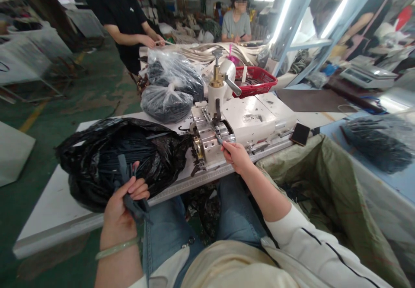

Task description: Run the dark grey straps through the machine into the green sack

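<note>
My left hand (121, 206) is closed round a bundle of dark grey straps (129, 188), held just in front of an open black plastic bag (106, 158) full of the same straps. My right hand (236, 155) is pinched on a thin strap end (219, 140) at the feed of a white bench machine (246, 121) on the table. The strap piece runs into the metal jaws (207, 139) of the machine. A jade bangle sits on my left wrist.
Two clear bags of dark straps (168, 89) and a red basket (256, 80) stand behind the machine. A phone (300, 133) lies at its right. An olive sack (327, 180) opens at my right knee. Two people work at the far table; a scale (369, 74) stands right.
</note>
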{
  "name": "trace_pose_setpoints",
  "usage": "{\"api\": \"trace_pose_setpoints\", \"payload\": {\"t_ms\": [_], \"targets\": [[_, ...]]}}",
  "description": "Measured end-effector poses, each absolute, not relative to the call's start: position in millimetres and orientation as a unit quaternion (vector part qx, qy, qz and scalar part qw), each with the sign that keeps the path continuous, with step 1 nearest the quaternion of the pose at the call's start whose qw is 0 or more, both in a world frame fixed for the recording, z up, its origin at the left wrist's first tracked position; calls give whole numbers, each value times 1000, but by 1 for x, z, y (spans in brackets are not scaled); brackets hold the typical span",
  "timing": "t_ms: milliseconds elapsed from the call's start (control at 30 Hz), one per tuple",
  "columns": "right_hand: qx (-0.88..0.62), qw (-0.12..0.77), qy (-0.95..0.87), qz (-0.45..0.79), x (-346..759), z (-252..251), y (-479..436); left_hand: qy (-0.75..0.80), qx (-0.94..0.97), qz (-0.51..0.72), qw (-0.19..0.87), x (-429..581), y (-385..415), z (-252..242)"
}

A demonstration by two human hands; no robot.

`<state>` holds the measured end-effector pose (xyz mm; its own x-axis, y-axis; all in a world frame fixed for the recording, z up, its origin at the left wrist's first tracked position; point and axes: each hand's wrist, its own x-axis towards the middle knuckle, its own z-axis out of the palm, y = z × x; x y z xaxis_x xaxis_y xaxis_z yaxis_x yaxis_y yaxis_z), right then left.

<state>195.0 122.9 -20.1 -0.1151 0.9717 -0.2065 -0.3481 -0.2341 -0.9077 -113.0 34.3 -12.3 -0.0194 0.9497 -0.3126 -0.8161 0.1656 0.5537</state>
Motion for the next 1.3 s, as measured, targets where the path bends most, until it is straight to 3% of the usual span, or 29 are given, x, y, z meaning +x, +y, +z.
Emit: {"api": "trace_pose_setpoints", "payload": {"t_ms": [400,567,633,733,800,867,933,1000,1067,1300], "targets": [[-453,567,-317,611,192,-16,133,318,124,619,708,-113,32,-10],[-606,602,-361,373,253,-23,83,309,182,569,740,-102,30,0],[-738,506,-396,204,301,-33,51,306,205,542,755,-92,27,6],[-854,260,-452,8,361,-44,11,293,228,497,784,-70,22,12],[-852,222,-473,-20,371,-39,0,278,240,463,807,-52,20,13],[-800,305,-509,88,348,-26,1,259,252,413,836,-33,18,14],[-665,409,-541,311,302,-9,12,245,263,355,863,-13,15,14],[-498,449,-534,515,251,3,26,245,271,302,881,3,10,14],[-387,436,-506,636,208,10,38,260,275,265,887,13,3,14],[-339,548,-317,696,179,14,59,298,235,287,880,-7,-17,10]]}}
